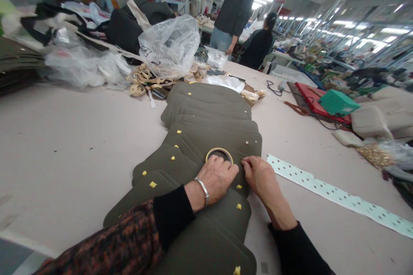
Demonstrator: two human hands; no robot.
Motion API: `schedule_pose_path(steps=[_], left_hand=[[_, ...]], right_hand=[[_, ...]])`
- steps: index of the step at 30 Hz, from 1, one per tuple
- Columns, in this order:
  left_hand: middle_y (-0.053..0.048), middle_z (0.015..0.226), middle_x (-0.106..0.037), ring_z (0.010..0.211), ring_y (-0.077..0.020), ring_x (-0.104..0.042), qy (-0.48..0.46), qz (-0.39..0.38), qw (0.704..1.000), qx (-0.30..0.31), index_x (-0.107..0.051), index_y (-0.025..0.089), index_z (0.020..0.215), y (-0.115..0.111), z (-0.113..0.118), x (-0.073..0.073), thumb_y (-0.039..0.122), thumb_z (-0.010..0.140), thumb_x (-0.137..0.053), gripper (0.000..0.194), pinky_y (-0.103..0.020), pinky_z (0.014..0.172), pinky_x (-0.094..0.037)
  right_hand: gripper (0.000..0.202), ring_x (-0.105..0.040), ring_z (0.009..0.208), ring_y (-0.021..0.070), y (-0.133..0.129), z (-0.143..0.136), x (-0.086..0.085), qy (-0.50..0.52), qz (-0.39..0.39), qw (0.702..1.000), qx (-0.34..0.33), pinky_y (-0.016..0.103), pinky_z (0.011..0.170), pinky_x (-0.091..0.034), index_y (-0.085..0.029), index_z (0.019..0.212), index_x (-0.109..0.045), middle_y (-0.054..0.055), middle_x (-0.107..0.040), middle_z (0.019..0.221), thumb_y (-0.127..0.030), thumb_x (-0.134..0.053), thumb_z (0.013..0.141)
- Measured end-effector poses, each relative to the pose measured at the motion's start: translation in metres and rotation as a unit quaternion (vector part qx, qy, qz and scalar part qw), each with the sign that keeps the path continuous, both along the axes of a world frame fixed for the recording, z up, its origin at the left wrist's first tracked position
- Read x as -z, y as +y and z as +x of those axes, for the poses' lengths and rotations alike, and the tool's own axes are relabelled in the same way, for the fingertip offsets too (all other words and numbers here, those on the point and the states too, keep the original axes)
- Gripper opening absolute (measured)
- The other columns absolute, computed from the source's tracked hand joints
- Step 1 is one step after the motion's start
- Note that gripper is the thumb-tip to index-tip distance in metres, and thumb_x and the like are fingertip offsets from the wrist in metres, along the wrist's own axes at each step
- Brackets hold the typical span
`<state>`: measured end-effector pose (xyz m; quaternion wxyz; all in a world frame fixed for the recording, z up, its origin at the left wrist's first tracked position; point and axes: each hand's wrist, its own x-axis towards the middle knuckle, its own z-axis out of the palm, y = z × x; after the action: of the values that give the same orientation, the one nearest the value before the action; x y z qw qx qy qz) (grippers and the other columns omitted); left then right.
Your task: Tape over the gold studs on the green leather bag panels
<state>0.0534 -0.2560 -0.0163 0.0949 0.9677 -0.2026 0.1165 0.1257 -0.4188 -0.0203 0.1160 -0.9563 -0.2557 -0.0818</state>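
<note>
Olive-green flat panels [209,125] lie fanned over one another down the middle of the table, with small bits of yellow tape [152,184] stuck near their edges. My left hand [217,176], with a bangle at the wrist, is closed around a roll of yellow tape [220,150] resting over the panels. Close beside it, my right hand [260,176] pinches with thumb and forefinger at a panel's right edge; whatever is between the fingertips is too small to make out. Little metal studs [247,142] show on the panels just beyond.
A pale strip with dark dots [322,187] runs off to the right. Farther right are a green box [338,102], a red case [306,94] and a bag of gold-coloured pieces [376,154]. Plastic bags [174,45] and straps are heaped at the back left. Two people are beyond the table.
</note>
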Motion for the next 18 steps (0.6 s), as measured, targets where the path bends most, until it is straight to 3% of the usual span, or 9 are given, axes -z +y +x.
schedule_pose_path(steps=[4,8,11,14,18], left_hand=[[-0.004,0.083,-0.058,0.076,-0.0203,-0.053,-0.019,-0.036,0.999,0.019,-0.052,0.018,0.090,0.009,-0.002,-0.005,0.021,0.096,-0.038,0.016,-0.033,0.066,-0.043],[-0.003,0.085,-0.062,0.079,-0.0172,-0.057,-0.022,-0.097,0.994,0.048,-0.054,0.019,0.095,0.016,-0.005,-0.009,0.021,0.097,-0.037,0.017,-0.028,0.069,-0.047],[-0.002,0.094,-0.066,0.087,-0.0145,-0.062,-0.010,-0.191,0.979,0.073,-0.053,0.019,0.107,0.017,-0.007,-0.010,0.022,0.098,-0.036,0.020,-0.025,0.078,-0.051],[-0.002,0.114,-0.065,0.105,-0.0132,-0.062,-0.018,-0.245,0.965,0.091,-0.041,0.020,0.130,0.015,-0.010,-0.010,0.024,0.099,-0.039,0.032,-0.025,0.091,-0.051],[-0.005,0.123,-0.062,0.109,-0.0139,-0.062,-0.029,-0.247,0.966,0.075,-0.030,0.020,0.139,0.009,-0.015,-0.009,0.027,0.098,-0.041,0.043,-0.025,0.091,-0.052]], right_hand=[[0.019,-0.064,0.075,0.0193,-0.003,-0.007,-0.011,0.129,-0.016,0.992,-0.002,0.029,0.069,-0.043,-0.020,0.078,-0.067,0.005,-0.070,0.078,-0.024,-0.051,0.085],[0.019,-0.065,0.075,0.0193,-0.014,-0.023,-0.017,0.217,0.026,0.975,-0.043,0.030,0.066,-0.044,-0.022,0.079,-0.068,0.003,-0.072,0.080,-0.024,-0.050,0.085],[0.021,-0.066,0.078,0.0187,-0.020,-0.033,-0.019,0.207,0.145,0.967,-0.046,0.030,0.070,-0.048,-0.021,0.088,-0.069,0.004,-0.072,0.087,-0.028,-0.049,0.088],[0.021,-0.066,0.083,0.0175,-0.020,-0.045,-0.024,0.165,0.293,0.940,-0.064,0.029,0.072,-0.052,-0.021,0.102,-0.066,0.005,-0.071,0.095,-0.029,-0.052,0.089],[0.017,-0.065,0.088,0.0167,-0.014,-0.057,-0.030,0.067,0.309,0.939,-0.139,0.028,0.077,-0.052,-0.021,0.102,-0.064,0.006,-0.069,0.097,-0.020,-0.054,0.088]])
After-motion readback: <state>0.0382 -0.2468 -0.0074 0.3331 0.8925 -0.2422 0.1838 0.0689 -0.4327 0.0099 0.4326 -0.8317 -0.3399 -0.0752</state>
